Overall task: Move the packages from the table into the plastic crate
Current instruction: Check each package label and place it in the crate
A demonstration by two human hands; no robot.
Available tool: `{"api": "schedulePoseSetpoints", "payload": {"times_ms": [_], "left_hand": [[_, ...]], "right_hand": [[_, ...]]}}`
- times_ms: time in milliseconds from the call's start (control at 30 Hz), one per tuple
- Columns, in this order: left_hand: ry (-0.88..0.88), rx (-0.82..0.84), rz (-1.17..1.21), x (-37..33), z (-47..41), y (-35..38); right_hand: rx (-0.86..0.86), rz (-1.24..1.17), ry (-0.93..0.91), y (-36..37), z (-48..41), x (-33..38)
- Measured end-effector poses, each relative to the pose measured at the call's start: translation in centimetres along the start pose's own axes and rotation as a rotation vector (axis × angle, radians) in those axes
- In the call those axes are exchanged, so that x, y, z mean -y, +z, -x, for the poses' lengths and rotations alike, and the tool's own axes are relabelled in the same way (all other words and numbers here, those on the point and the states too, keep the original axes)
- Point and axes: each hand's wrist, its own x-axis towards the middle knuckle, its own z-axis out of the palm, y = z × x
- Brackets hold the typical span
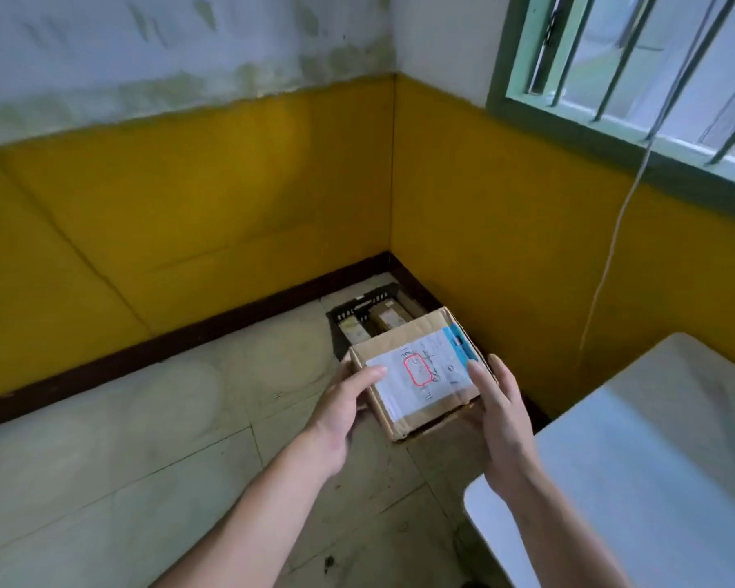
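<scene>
Package (416,375) first: where is it, and who has it?

The person holds it in the air in front of them, above the floor and clear of the table (654,460), which stands off to their right. It is a flat cardboard box with a white label facing up.

And the hands?

Both grip it. The left hand (340,413) has its thumb on the label and its fingers under the left edge. The right hand (501,418) pinches the right edge the same way. The box spans the gap between them.

Which way is the plastic crate (349,309) from there?

Ahead and lower, on the floor in the corner of the room. The box's far edge covers the crate's near side in this view, so the hands are short of it. The visible part of the crate sits a little toward the left hand's side.

Does the box have a long axis to line up?

It looks close to square, turned slightly so that one corner points at the wall. Two packages (389,319) already lie inside the crate. The free space there cannot be judged, since the box hides it.

So what does the move turn on?

Probably a reach forward and down with both hands together.
</scene>
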Motion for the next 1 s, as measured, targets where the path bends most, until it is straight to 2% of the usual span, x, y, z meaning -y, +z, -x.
{"api": "schedulePoseSetpoints", "payload": {"times_ms": [133, 267, 467, 700, 800, 1000], "left_hand": [[0.009, -0.013, -0.046, -2.9, -5.0, -2.8], [0.01, -0.031, -0.09, -4.5, -11.2, -4.0], [-0.058, -0.003, -0.339, -6.0, -22.0, -5.0], [-0.152, 0.013, -0.499, -10.4, -36.6, -4.8], [-0.159, 0.037, -0.548, -11.7, -40.6, -4.7], [-0.255, 0.05, -0.636, -12.7, -48.9, -4.8]], "right_hand": [[-0.015, 0.045, 0.011, 3.9, -4.0, -0.2], [-0.074, -0.037, 0.058, 6.7, -9.2, -0.7], [-0.158, -0.147, 0.094, 10.7, -19.7, -1.5], [-0.204, -0.105, 0.215, 14.5, -32.5, -0.8], [-0.231, -0.059, 0.266, 15.6, -35.3, -0.1], [-0.398, -0.005, 0.357, 18.4, -41.2, -0.2]]}}
